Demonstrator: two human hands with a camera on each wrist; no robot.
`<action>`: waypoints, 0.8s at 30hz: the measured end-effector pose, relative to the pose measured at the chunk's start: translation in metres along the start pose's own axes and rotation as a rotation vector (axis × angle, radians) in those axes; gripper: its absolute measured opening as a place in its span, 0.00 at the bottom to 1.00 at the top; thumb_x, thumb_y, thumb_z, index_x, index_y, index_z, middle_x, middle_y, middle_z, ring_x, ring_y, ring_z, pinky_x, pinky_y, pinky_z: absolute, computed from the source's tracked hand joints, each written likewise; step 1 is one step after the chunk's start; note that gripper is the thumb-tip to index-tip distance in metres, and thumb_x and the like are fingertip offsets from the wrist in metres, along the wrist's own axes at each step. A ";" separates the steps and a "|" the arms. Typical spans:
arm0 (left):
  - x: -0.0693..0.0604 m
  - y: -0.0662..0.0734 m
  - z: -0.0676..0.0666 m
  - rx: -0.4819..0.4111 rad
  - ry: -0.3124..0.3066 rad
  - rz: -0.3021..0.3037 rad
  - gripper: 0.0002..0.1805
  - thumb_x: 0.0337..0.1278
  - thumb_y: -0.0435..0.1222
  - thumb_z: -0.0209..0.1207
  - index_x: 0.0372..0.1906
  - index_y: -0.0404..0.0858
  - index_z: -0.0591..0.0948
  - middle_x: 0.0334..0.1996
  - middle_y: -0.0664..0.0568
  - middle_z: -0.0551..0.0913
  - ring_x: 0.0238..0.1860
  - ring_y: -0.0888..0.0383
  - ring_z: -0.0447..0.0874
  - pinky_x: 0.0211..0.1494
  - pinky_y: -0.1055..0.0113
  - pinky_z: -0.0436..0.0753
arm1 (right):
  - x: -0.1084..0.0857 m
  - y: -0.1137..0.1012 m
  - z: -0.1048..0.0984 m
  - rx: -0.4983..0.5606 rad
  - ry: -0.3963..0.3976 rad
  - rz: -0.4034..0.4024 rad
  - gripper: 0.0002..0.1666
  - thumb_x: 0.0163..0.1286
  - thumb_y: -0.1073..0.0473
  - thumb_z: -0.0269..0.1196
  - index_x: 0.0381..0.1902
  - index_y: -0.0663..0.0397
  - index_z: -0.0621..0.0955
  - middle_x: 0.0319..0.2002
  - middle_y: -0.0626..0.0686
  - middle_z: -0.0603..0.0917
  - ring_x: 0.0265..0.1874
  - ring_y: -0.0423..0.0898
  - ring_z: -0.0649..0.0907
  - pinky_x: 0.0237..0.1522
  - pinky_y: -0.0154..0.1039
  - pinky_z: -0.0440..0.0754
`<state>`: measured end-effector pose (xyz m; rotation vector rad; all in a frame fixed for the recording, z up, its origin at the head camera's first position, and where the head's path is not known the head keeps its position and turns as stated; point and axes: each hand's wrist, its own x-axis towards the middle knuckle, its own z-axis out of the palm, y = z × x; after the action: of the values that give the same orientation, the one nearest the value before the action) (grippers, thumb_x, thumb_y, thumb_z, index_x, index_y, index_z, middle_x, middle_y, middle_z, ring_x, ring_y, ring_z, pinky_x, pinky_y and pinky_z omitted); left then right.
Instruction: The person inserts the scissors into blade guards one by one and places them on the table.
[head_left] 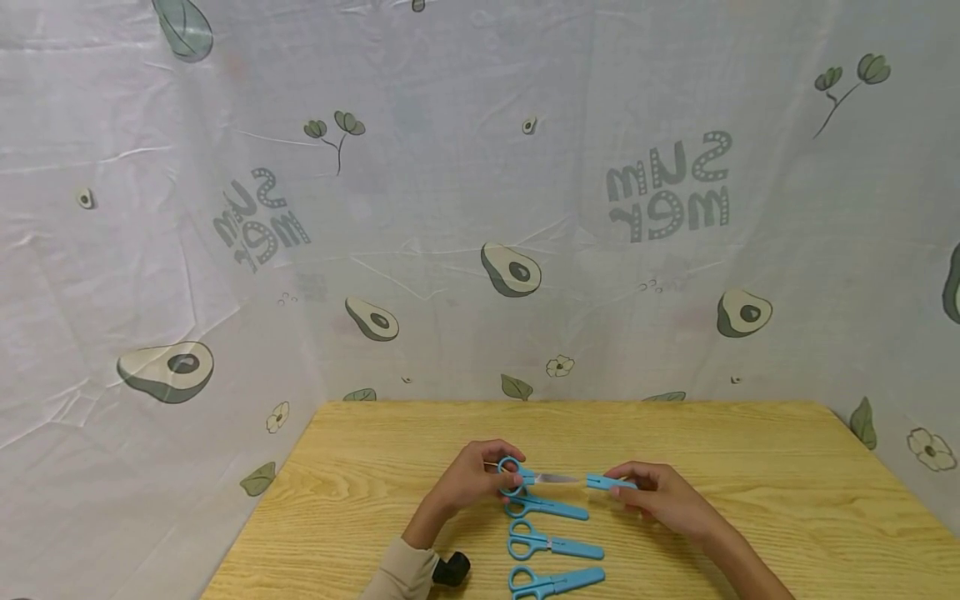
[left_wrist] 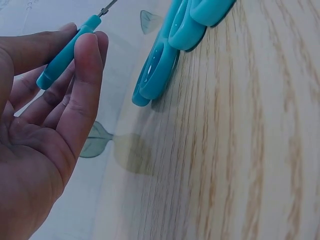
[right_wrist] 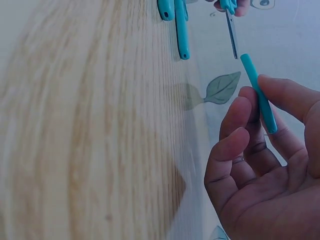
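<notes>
My left hand (head_left: 474,477) pinches the blue handles of a pair of scissors (head_left: 555,478), whose bare metal blades point right. Between the thumb and fingers of my right hand (head_left: 666,498) is a blue blade cover (head_left: 600,482), held just off the blade tips and roughly in line with them. In the right wrist view a small gap shows between the blades (right_wrist: 232,37) and the cover (right_wrist: 260,95). Below the hands, three more blue scissors lie in a column with covers on: an upper pair (head_left: 551,507), a middle pair (head_left: 573,547) and a lower pair (head_left: 573,580).
Everything lies on a wood-grain table (head_left: 360,467). A small black object (head_left: 452,570) is beside the left forearm, its kind unclear. Behind and at the sides hangs a pale sheet (head_left: 450,192) printed with avocados, leaves and flowers.
</notes>
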<state>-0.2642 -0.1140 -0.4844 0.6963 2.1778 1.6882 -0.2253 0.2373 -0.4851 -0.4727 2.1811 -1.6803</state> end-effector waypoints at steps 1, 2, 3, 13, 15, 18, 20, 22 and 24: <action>0.000 0.000 0.000 -0.002 -0.002 0.003 0.18 0.72 0.28 0.66 0.61 0.23 0.82 0.40 0.52 0.85 0.33 0.65 0.88 0.38 0.60 0.94 | 0.000 0.000 0.000 0.001 -0.001 0.000 0.26 0.83 0.57 0.62 0.67 0.73 0.78 0.31 0.45 0.80 0.28 0.40 0.74 0.28 0.37 0.74; 0.000 0.000 0.000 0.000 -0.002 0.004 0.18 0.72 0.28 0.66 0.61 0.23 0.82 0.40 0.52 0.85 0.33 0.65 0.88 0.38 0.60 0.94 | 0.000 -0.001 0.001 0.003 -0.004 0.000 0.26 0.83 0.57 0.62 0.67 0.73 0.78 0.32 0.45 0.80 0.28 0.40 0.75 0.28 0.37 0.74; 0.000 0.000 0.000 -0.002 -0.002 0.004 0.18 0.72 0.28 0.66 0.61 0.23 0.82 0.40 0.51 0.85 0.33 0.65 0.88 0.38 0.60 0.94 | 0.000 -0.001 0.001 0.005 -0.006 -0.001 0.26 0.83 0.57 0.62 0.67 0.74 0.77 0.32 0.45 0.81 0.28 0.41 0.75 0.28 0.37 0.74; 0.001 0.002 0.002 -0.023 -0.006 -0.013 0.19 0.71 0.29 0.67 0.61 0.24 0.82 0.41 0.47 0.85 0.33 0.63 0.89 0.36 0.64 0.93 | 0.001 -0.001 0.002 0.012 -0.024 -0.018 0.27 0.83 0.57 0.62 0.68 0.74 0.77 0.35 0.46 0.84 0.27 0.42 0.76 0.29 0.38 0.78; 0.001 0.002 0.002 -0.027 -0.002 -0.014 0.19 0.72 0.28 0.67 0.61 0.24 0.82 0.41 0.48 0.85 0.33 0.62 0.88 0.36 0.65 0.93 | 0.001 -0.001 0.002 0.009 -0.022 -0.020 0.27 0.83 0.57 0.62 0.68 0.74 0.77 0.35 0.47 0.84 0.28 0.42 0.77 0.29 0.38 0.79; 0.000 0.002 0.003 -0.034 0.002 -0.019 0.18 0.72 0.27 0.66 0.61 0.24 0.82 0.41 0.49 0.85 0.33 0.62 0.88 0.36 0.65 0.93 | 0.001 -0.001 0.003 0.008 -0.023 -0.028 0.27 0.83 0.57 0.62 0.68 0.74 0.77 0.35 0.47 0.85 0.28 0.43 0.77 0.29 0.38 0.79; 0.000 0.003 0.004 -0.040 0.002 -0.025 0.18 0.72 0.28 0.66 0.61 0.24 0.82 0.41 0.49 0.85 0.34 0.62 0.88 0.36 0.65 0.93 | 0.001 -0.001 0.003 0.008 -0.026 -0.032 0.26 0.83 0.57 0.62 0.68 0.74 0.77 0.35 0.47 0.85 0.28 0.43 0.78 0.29 0.39 0.80; 0.000 0.003 0.004 -0.044 -0.001 -0.030 0.18 0.71 0.28 0.66 0.61 0.24 0.82 0.41 0.49 0.85 0.34 0.62 0.89 0.36 0.65 0.93 | 0.001 -0.002 0.004 0.007 -0.028 -0.034 0.26 0.83 0.57 0.62 0.68 0.74 0.77 0.36 0.48 0.85 0.29 0.44 0.79 0.29 0.39 0.80; 0.000 0.003 0.004 -0.044 -0.002 -0.027 0.19 0.71 0.28 0.66 0.62 0.24 0.82 0.41 0.50 0.85 0.34 0.62 0.89 0.36 0.65 0.93 | 0.000 -0.002 0.004 0.004 -0.029 -0.030 0.26 0.84 0.57 0.61 0.68 0.74 0.77 0.37 0.49 0.86 0.30 0.44 0.80 0.29 0.39 0.81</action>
<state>-0.2620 -0.1101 -0.4823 0.6536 2.1318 1.7155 -0.2237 0.2332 -0.4842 -0.5277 2.1600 -1.6831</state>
